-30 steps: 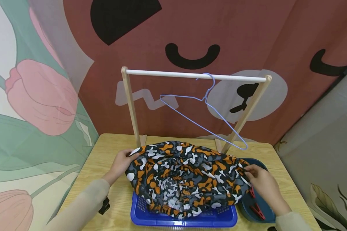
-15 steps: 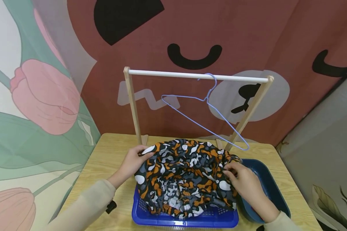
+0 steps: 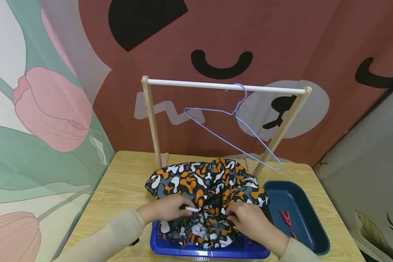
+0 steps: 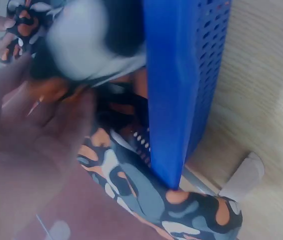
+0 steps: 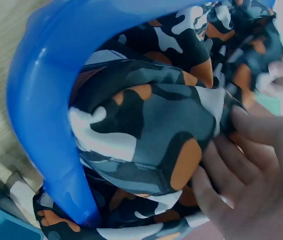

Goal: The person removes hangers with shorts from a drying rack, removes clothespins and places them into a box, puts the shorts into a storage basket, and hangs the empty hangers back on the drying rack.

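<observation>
A garment (image 3: 190, 178) in black, grey, orange and white camouflage lies bunched over the blue basket (image 3: 209, 251), spilling past its far rim. My left hand (image 3: 170, 208) pinches a fold of it near the middle, a white patch showing at the fingertips. Opposite, my right hand (image 3: 250, 218) holds another gathered part of the cloth, fingers curled into it. In the right wrist view, the right hand (image 5: 251, 170) grips the fabric beside the basket's blue rim (image 5: 46, 100). The left wrist view is blurred, with the left hand (image 4: 36, 145) at the cloth.
A blue wire hanger (image 3: 216, 134) hangs from the white bar (image 3: 190, 84) of a wooden rack behind the basket. To the right, a dark teal tray (image 3: 314, 214) holds red clothespins (image 3: 285, 217). Everything stands on a wooden table (image 3: 118, 182) before a printed curtain.
Both hands have moved inward from the garment's outer ends to its middle, gathering the cloth together. The teal tray and its red clothespins are now more uncovered.
</observation>
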Demonstrator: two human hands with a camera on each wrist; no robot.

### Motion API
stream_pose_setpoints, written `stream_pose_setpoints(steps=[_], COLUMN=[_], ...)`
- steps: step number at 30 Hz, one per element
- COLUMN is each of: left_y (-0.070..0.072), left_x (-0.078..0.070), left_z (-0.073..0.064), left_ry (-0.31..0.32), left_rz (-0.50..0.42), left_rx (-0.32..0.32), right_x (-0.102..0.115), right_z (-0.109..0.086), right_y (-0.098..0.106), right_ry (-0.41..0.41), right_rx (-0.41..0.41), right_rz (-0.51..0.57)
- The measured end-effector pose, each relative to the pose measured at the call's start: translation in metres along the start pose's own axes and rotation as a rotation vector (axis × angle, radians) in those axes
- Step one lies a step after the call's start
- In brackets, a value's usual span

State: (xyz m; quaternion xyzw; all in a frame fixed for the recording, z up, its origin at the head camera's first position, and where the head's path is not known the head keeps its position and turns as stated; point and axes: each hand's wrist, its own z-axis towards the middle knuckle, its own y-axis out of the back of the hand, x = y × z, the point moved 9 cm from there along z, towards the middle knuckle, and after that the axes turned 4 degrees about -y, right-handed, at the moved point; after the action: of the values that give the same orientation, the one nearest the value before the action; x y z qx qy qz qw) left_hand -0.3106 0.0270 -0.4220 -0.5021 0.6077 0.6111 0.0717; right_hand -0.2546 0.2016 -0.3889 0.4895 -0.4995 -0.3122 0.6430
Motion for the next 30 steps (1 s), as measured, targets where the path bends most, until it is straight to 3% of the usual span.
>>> stream_pose_setpoints(steps=[4, 7, 9, 12, 15, 19, 22, 25, 30], left_y=[-0.020, -0.022, -0.017, -0.001, 0.019, 0.046, 0.062, 0.072, 0.078], left_x=[0.003, 0.001, -0.003, -0.011, -0.016, -0.014, -0.002, 0.020, 0.060], left_z=[-0.002, -0.001, 0.001, 0.006, 0.014, 0.025, 0.031, 0.034, 0.031], left_ry=[0.047, 0.047, 0.022, -0.024, -0.062, -0.048, 0.000, 0.072, 0.216], left_rz=[0.133, 0.194, 0.206, 0.200, 0.203, 0.233, 0.281, 0.342, 0.365], left_rx=[0.142, 0.173, 0.166, 0.130, 0.061, -0.058, -0.145, -0.206, -0.249], right_x=[0.001, 0.003, 0.005, 0.009, 0.008, -0.009, -0.032, -0.058, -0.102], right_z=[-0.002, -0.002, -0.001, 0.006, 0.012, 0.019, 0.023, 0.026, 0.026], right_y=[-0.017, -0.021, -0.016, 0.000, 0.022, 0.046, 0.054, 0.052, 0.036], right_ry=[0.031, 0.056, 0.070, 0.110, 0.146, 0.114, 0.050, -0.029, -0.171], right_rx=[0.177, 0.265, 0.276, 0.208, 0.090, -0.017, -0.043, -0.034, 0.038], right_rz=[-0.013, 0.006, 0.026, 0.051, 0.040, -0.018, -0.044, -0.059, -0.076])
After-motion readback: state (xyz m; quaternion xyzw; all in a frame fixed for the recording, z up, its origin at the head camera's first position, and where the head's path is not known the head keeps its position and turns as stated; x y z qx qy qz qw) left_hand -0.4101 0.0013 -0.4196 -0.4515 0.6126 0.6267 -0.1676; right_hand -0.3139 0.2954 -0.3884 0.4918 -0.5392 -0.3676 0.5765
